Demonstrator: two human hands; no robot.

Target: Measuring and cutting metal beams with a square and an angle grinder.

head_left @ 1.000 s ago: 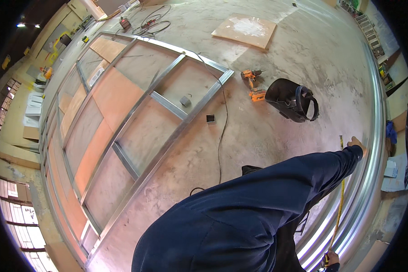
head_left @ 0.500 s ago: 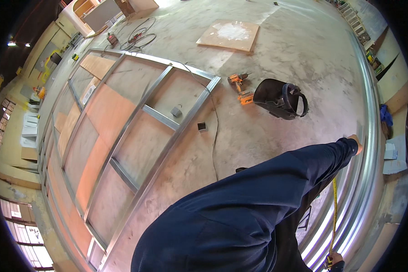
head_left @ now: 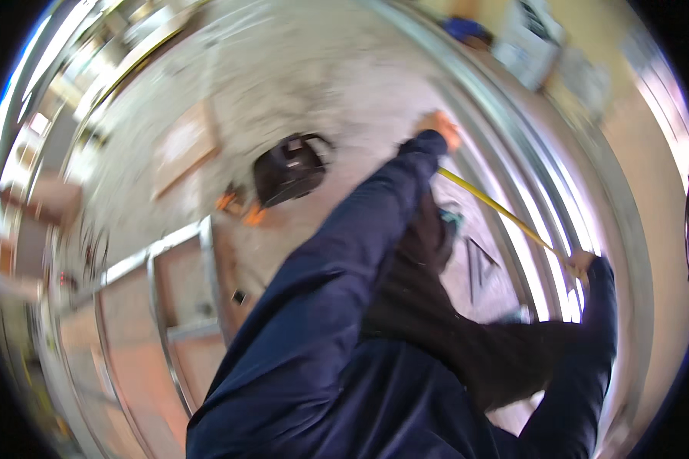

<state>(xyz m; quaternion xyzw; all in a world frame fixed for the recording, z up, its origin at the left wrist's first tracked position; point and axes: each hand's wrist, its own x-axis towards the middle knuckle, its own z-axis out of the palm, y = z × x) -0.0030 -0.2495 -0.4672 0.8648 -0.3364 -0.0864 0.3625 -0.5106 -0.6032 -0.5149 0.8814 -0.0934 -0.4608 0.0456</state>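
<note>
- Yellow measuring tape (head_left: 497,206), in the head view: its band is drawn out between the two hands, at the right of the picture, beside and partly in front of the long shiny metal bars (head_left: 532,145).
- For good work with such a drawn-out band, in my judgement, both ends should be held at the same height, with an even pull, so that it neither sags nor twists.
- The band is better laid parallel to the edge of one bar; when it slants, the reading comes out too long.
- I would also advise that the head be kept quiet and the eye straight above the mark, because a look from the side gives a false number.
- The right hand (head_left: 582,264) seems closed around the lower end of the tape; the blur does not let me tell the case from the fingers.
- The left hand (head_left: 441,128) is bent down near the bars, just beyond the upper visible end of the band. I cannot tell if it grips the tape, because the left sleeve (head_left: 360,237) covers this part.
- The long axis of the tape runs from upper left, near the left cuff, to lower right at the right hand. It looks nearly straight. Which end carries the hook, I cannot see.
</note>
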